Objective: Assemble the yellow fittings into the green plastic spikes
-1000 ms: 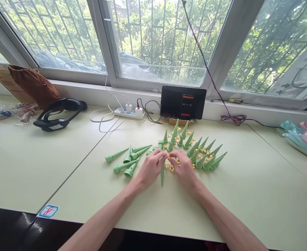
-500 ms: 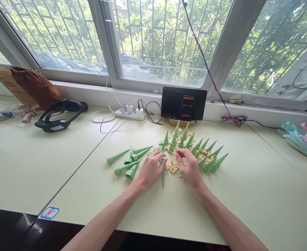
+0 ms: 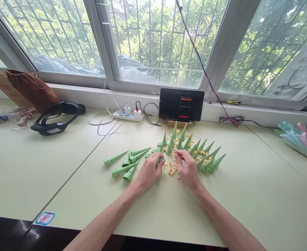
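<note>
My left hand (image 3: 148, 171) rests on the pale green table (image 3: 64, 174), fingers curled around a green plastic spike (image 3: 159, 159); only the spike's wide end shows by my thumb. My right hand (image 3: 188, 169) sits just to the right, thumb and forefinger pinched on a thin yellow piece (image 3: 172, 154) that points toward the spike. Small yellow pieces (image 3: 171, 170) lie scattered between the two hands. Several green spikes (image 3: 206, 158) stand and lean in a cluster behind my right hand. Several more spikes (image 3: 127, 162) lie flat to the left of my left hand.
A dark tablet (image 3: 181, 104) with a phone timer stands against the sill behind the spikes. A power strip (image 3: 127, 115) with cables lies left of it. A black headset (image 3: 55, 118) and brown bag (image 3: 30, 89) sit far left. Plastic-wrapped pastel items (image 3: 297, 139) lie far right.
The spike's long tip, earlier pointing toward me below my left hand, is now hidden under the hand. My right hand went to the pile and came back pinching a yellow piece. The view shifted slightly.
</note>
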Motion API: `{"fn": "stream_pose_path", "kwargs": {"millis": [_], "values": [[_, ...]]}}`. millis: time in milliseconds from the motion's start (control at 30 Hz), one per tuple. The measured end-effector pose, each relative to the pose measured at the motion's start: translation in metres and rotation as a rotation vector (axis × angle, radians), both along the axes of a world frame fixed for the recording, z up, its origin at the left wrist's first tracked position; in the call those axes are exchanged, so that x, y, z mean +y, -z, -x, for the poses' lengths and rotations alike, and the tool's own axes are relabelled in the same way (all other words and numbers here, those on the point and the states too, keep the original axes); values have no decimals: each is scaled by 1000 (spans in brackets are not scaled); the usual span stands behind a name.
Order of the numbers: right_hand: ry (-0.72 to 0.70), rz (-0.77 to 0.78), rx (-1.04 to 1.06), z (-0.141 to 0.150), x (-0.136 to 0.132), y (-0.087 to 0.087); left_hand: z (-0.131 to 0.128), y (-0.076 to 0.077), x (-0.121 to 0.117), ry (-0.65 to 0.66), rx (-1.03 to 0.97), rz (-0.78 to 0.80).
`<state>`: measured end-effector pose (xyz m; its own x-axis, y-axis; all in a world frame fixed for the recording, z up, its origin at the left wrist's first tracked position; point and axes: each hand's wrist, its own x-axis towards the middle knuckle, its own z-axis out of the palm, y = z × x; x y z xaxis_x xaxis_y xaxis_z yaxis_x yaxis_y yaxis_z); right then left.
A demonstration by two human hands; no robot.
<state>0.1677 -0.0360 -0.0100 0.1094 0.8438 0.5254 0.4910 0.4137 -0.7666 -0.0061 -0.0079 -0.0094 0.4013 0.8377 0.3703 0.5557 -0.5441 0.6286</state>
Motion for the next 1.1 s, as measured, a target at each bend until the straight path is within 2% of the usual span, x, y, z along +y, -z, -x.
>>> {"fn": "stream_pose_path", "kwargs": {"millis": [200,433,1100], "values": [[-51,58,6,1,-3,-1,1,-4,-1,-40,-92,-36],[-92,41,-5,2,-4,2,1,-1,0,-74,-182,-84],[-165,80,-54,5,-5,1,0,0,-2,-40,-189,-37]]}}
